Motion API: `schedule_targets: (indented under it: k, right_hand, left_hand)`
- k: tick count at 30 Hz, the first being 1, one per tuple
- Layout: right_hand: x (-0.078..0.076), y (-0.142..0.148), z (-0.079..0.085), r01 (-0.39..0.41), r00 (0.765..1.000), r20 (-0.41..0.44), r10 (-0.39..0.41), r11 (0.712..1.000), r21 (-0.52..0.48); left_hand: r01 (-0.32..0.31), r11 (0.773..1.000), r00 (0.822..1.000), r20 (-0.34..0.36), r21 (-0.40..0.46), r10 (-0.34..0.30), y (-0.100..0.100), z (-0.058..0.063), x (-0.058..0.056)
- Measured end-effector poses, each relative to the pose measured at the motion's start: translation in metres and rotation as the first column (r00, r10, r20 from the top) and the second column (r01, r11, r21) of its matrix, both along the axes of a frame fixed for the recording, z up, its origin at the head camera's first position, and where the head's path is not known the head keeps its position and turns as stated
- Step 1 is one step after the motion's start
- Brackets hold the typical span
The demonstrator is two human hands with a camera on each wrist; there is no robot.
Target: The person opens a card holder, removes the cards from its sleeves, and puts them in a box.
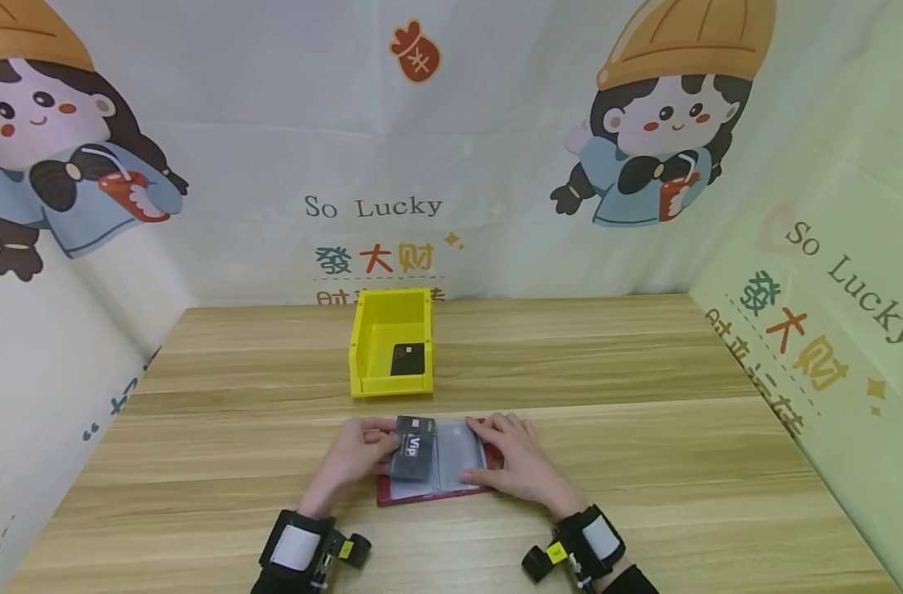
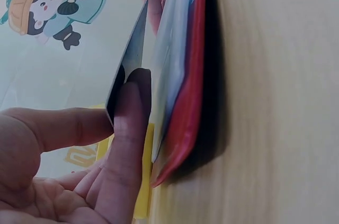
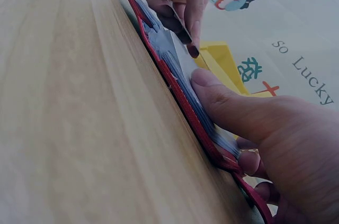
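Observation:
A dark grey card (image 1: 412, 448) printed "Vip" is pinched between the thumb and fingers of my left hand (image 1: 362, 450). In the left wrist view the card (image 2: 128, 57) stands on a slant, a small gap away from the clear sleeves. Below it lies an open red card holder (image 1: 432, 497) with clear plastic pages (image 1: 458, 454). My right hand (image 1: 521, 462) grips the holder's right side. Its thumb (image 3: 217, 94) presses on the pages, while the other fingers curl at the holder's outer edge in the right wrist view.
Beyond the holder stands a yellow bin (image 1: 392, 386) with a black card (image 1: 408, 360) lying inside near its front wall. The wooden table (image 1: 629, 396) meets printed cloth walls (image 1: 496, 165) at the back and sides.

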State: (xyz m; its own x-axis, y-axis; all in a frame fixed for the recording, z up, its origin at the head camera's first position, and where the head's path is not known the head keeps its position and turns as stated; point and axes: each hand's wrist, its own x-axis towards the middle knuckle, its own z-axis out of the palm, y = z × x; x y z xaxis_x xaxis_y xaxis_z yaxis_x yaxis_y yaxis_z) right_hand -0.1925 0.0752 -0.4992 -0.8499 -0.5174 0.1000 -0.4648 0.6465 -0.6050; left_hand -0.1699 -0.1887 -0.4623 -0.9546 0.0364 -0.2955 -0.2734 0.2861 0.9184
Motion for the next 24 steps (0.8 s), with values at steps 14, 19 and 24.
schedule_targets:
  k: [14, 19, 24]
  right_hand:
    - [-0.001, 0.001, -0.001, -0.002, 1.0, -0.006, 0.002, 1.0, 0.0]
    - [-0.001, 0.0, -0.001, -0.007, 1.0, -0.001, 0.007, 1.0, -0.003]
    - [-0.001, 0.0, 0.0, -0.012, 1.0, -0.009, 0.012, 1.0, -0.006]
  left_hand:
    - [-0.083, 0.995, 0.991, -0.107, -0.056, 0.076, -0.005, 0.014, -0.013]
    - [-0.118, 0.991, 0.984, -0.14, -0.063, 0.108, -0.006, 0.019, -0.022]
    - [-0.156, 0.983, 0.969, -0.205, -0.095, 0.135, -0.007, 0.025, -0.033]
